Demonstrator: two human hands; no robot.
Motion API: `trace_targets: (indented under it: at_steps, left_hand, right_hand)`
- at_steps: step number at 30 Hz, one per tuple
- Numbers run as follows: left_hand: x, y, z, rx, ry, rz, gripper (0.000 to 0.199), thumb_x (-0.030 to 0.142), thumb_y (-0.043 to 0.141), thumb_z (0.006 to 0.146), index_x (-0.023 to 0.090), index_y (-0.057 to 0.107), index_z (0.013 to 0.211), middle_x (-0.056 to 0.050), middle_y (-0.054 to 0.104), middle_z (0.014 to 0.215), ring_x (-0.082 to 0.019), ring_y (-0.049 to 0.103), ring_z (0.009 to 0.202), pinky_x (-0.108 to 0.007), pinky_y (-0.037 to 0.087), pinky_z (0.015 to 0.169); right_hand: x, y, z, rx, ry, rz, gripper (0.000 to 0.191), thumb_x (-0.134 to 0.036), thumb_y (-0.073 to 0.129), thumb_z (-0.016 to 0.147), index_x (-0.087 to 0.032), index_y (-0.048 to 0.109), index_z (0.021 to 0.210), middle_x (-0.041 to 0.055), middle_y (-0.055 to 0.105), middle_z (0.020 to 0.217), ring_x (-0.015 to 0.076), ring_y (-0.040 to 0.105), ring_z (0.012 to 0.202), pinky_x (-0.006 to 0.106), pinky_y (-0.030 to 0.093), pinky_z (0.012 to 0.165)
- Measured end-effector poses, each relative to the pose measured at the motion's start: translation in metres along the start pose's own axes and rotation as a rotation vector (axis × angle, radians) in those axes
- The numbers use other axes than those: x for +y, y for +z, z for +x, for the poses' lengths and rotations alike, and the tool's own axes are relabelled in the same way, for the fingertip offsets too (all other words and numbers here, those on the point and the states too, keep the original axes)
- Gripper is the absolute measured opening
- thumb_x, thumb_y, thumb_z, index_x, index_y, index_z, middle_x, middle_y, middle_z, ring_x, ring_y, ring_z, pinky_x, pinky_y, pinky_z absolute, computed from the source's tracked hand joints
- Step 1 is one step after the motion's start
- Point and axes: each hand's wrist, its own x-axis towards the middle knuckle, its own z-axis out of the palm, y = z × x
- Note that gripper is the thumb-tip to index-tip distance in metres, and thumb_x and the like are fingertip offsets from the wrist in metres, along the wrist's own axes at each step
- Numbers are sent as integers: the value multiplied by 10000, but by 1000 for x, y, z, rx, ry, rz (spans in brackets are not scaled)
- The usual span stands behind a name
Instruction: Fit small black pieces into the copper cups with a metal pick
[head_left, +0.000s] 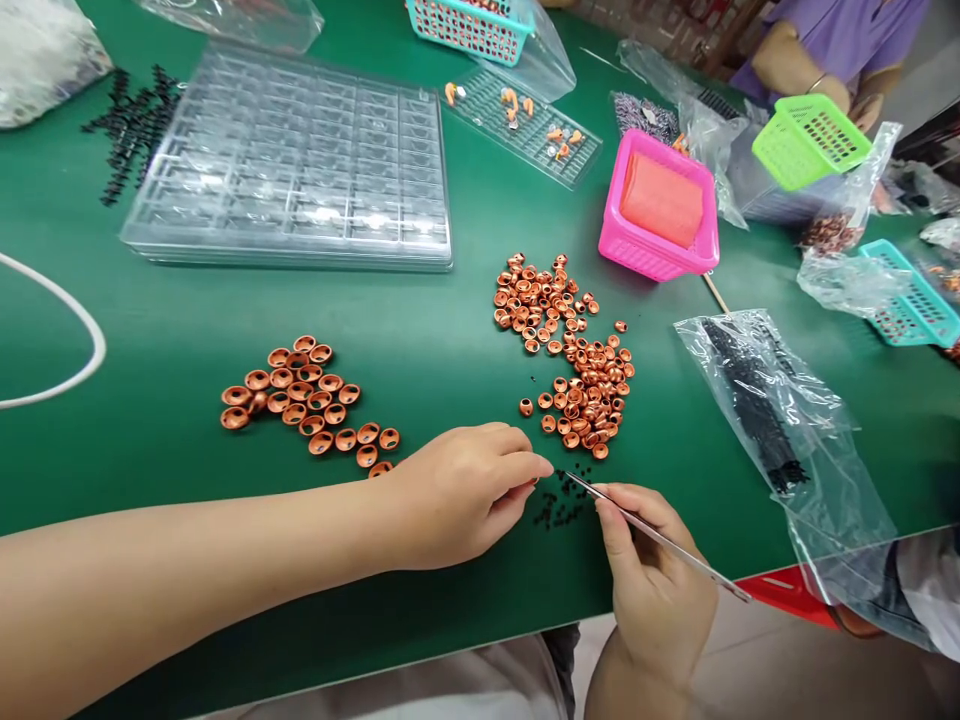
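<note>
My right hand (pixel 660 570) is closed round a pair of metal tweezers (pixel 667 540), their tips pointing left over a scatter of tiny black pieces (pixel 559 508). Just left of those tips, my left hand (pixel 465 490) is pinched with its fingertips together. Whatever it may hold is hidden behind the fingers. Beyond my hands lies a heap of small copper-coloured cups with holes (pixel 592 390), joined by a second heap (pixel 532 295) farther back. A looser group of the same cups (pixel 307 390) spreads left of my left hand, many with the hollow side up.
Stacked clear compartment trays (pixel 300 160) stand back left, beside black strips (pixel 131 130). A pink basket (pixel 652 250) holds an orange sponge-like block. At right lies a plastic bag of black strips (pixel 757 410). A person in purple (pixel 832 50) works across the table near a green basket (pixel 810 140).
</note>
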Motion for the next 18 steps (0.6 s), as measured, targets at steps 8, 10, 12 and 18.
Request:
trace_targets:
  at_steps: [8,10,12,18]
  left_hand:
    - [-1,1,0,-26,-62,50,87,197,664,888,143,599,908,-24,628,818,-173,569,737,-281,437,642]
    - [-1,1,0,-14,-66,56,125,201,693,870,149,581,890,-13,618,803,-164,557,714,-272,424,632]
    - [-1,1,0,-5,-62,59,131,199,694,869,152,574,887,-8,615,794,-160,553,705,-269,419,633]
    - [-1,2,-1,20,-50,46,51,167,593,913,143,587,957,-22,628,819,-166,574,727,-277,438,660]
  right_hand:
    - [0,0,0,-5,-28,5,111,-197,695,859,-234,691,963,12,720,921,154,692,855,273,574,757]
    - [0,-1,0,-12,-27,-6,113,-196,692,861,-238,693,966,9,720,925,152,692,859,271,570,758]
    - [0,0,0,-13,-21,-4,107,-202,687,866,-239,693,966,10,719,929,156,691,867,276,570,759]
    - [-1,2,0,-6,-20,-7,105,-203,683,868,-239,693,966,21,720,936,167,692,872,292,578,753]
